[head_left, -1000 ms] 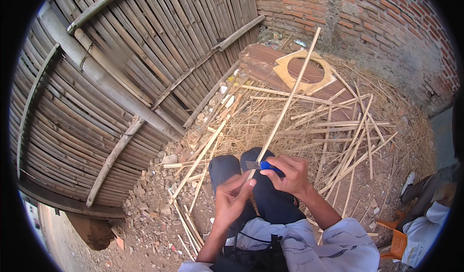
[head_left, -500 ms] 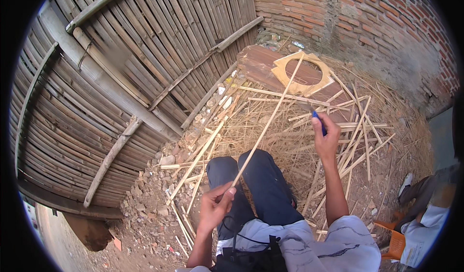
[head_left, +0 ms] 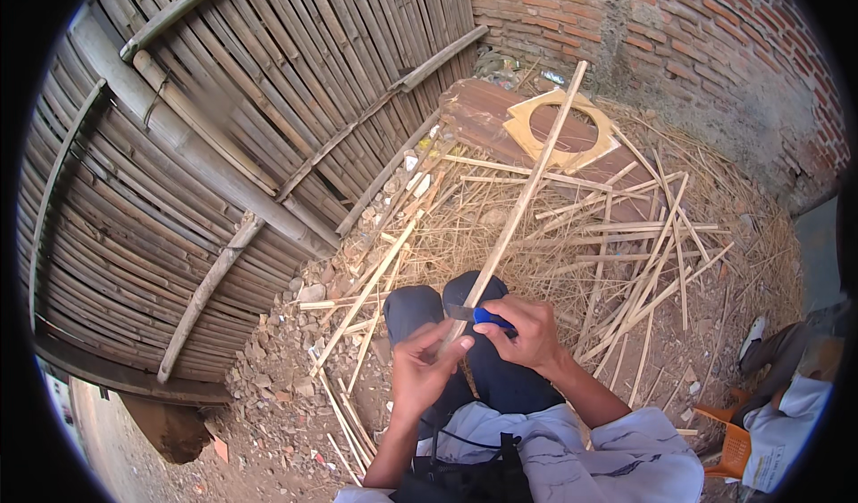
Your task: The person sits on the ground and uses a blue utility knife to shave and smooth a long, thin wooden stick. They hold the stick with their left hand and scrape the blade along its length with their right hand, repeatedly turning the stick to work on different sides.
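A long pale bamboo strip [head_left: 520, 201] slants up and away from my lap, its far end over the board with the round hole. My left hand [head_left: 424, 364] is closed on the strip's near end, thumb along it. In my right hand [head_left: 527, 331] is a knife with a blue handle [head_left: 490, 319]. Its dark blade [head_left: 459, 313] lies across the strip, just ahead of my left fingers. Both hands are close together above my knees [head_left: 472, 360].
Several cut strips [head_left: 657, 271] lie across straw shavings [head_left: 536, 253] to the right, with more on the left [head_left: 371, 280]. Beyond is a brown plank [head_left: 478, 114] bearing a holed board [head_left: 518, 129]. A slatted bamboo wall [head_left: 295, 74], brick wall [head_left: 715, 47] and person beside an orange chair [head_left: 735, 449] surround me.
My right hand has come down and left, bringing the knife onto the strip. The strip now appears broader and sits farther forward. My left hand has shifted slightly right.
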`<state>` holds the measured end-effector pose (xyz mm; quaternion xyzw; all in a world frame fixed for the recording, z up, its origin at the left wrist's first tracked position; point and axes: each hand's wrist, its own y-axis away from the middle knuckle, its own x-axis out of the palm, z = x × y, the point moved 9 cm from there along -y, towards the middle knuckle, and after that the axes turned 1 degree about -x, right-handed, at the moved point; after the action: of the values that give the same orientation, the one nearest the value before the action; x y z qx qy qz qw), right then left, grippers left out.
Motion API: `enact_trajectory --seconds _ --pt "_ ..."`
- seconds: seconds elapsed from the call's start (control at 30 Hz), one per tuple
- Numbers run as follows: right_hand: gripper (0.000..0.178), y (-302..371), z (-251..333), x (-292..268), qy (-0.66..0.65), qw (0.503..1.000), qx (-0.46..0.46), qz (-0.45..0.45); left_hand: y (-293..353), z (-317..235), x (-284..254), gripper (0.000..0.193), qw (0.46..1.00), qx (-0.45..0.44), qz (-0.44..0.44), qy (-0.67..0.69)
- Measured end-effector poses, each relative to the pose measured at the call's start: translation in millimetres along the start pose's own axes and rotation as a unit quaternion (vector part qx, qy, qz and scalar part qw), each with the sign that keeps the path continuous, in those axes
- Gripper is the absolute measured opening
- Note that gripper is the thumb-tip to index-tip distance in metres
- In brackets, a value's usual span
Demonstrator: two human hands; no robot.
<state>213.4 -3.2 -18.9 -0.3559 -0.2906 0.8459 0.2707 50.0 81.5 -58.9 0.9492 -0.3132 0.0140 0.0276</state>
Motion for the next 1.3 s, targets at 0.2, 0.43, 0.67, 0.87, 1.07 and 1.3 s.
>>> enact_trajectory --seconds 0.2,0.43,0.67,0.87,1.07,1.3 --pt "0.03 0 -2 -2 0.007 1.0 -0.017 -0.003 2 -9 1 0.04 0.998 0.011 -0.024 -0.049" --pt "0.034 -14 -35 -40 0.035 0.99 0.021 -0.134 12 -8 -4 0.033 0.997 0.009 -0.034 -0.066" --pt "0.034 -15 -175 -146 0.073 0.922 0.242 -0.295 31 8 -30 0.029 0.997 -0.032 -0.004 -0.063" --pt "0.037 2 -177 -120 0.145 0.924 0.343 -0.093 8 21 -33 0.036 0.992 -0.116 0.046 0.0" --pt "0.045 29 -162 -84 0.068 0.934 0.35 -0.015 -2 17 -13 0.036 0.989 -0.118 0.088 0.022" --pt "0.042 35 -121 -24 -0.277 0.889 0.363 0.039 -4 -10 7 0.042 0.996 -0.061 0.053 0.026"
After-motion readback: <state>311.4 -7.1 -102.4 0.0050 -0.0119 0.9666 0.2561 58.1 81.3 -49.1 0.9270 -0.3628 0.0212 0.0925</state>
